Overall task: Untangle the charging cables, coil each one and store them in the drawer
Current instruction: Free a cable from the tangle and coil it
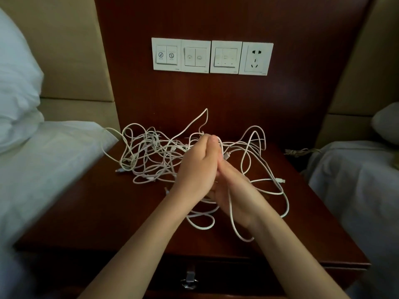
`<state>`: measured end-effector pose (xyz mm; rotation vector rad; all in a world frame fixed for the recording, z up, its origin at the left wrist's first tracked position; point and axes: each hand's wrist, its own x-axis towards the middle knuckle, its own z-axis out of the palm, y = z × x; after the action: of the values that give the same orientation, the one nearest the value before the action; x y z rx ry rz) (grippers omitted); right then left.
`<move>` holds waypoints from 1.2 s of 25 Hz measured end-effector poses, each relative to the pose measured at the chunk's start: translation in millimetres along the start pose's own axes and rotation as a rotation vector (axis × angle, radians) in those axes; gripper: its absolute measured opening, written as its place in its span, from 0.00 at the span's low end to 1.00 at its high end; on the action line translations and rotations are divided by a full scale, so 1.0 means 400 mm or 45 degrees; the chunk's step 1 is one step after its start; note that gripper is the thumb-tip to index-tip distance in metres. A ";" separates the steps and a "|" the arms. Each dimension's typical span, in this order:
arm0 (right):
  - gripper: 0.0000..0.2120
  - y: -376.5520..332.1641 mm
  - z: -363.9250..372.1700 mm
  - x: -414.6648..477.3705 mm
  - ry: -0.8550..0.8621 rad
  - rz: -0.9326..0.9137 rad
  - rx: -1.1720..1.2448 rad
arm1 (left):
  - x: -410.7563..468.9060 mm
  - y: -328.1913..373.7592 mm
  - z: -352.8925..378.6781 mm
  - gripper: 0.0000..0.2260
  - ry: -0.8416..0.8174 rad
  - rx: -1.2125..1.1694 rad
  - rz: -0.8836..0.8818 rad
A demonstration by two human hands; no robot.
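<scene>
A tangle of several thin white charging cables (149, 156) sprawls over the top of a dark wooden nightstand (103, 212). My left hand (196, 167) and my right hand (235, 190) meet above the middle of the pile, fingers together around raised strands. One cable loops over my right wrist and hangs toward the front edge. A loose end arcs up behind my fingertips. A connector (280, 180) lies to the right. The drawer (216, 275) below the top is closed, with a metal pull handle (190, 279).
A wall panel of switches (195, 56) and a socket (257, 59) sits on the wooden backboard. A bed with white sheet (43, 169) and pillow (15, 87) flanks the left, and another bed (356, 180) stands on the right.
</scene>
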<state>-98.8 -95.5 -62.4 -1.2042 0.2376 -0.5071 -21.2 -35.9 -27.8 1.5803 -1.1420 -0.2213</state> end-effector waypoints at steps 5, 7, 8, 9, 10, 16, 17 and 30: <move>0.18 -0.030 0.002 -0.026 -0.071 -0.024 -0.035 | 0.016 -0.024 -0.036 0.17 -0.112 -0.047 -0.049; 0.05 -0.025 0.004 -0.017 -0.090 -0.029 -0.138 | 0.006 -0.018 -0.034 0.18 -0.224 -0.110 -0.171; 0.09 -0.022 0.003 -0.011 -0.094 -0.031 -0.174 | 0.004 -0.018 -0.033 0.17 -0.219 -0.132 -0.191; 0.11 -0.022 0.004 -0.008 -0.070 -0.029 -0.203 | 0.002 -0.016 -0.032 0.17 -0.195 -0.166 -0.199; 0.12 -0.024 0.008 -0.006 -0.020 -0.043 -0.218 | 0.001 -0.014 -0.031 0.17 -0.169 -0.214 -0.200; 0.13 -0.046 0.010 0.003 0.326 -0.257 0.094 | -0.034 -0.004 0.000 0.18 -0.447 -0.576 -0.375; 0.15 -0.053 0.005 0.002 0.360 -0.249 0.154 | -0.042 -0.001 0.003 0.21 -0.556 -0.529 -0.394; 0.24 -0.124 -0.072 -0.050 0.333 -0.099 -0.125 | -0.041 -0.004 -0.085 0.10 -0.631 -0.636 -0.246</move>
<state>-141.0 -122.6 -28.2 -1.2449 0.4440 -0.7287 -6.1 -1.4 -23.6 1.2094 -1.1811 -0.9926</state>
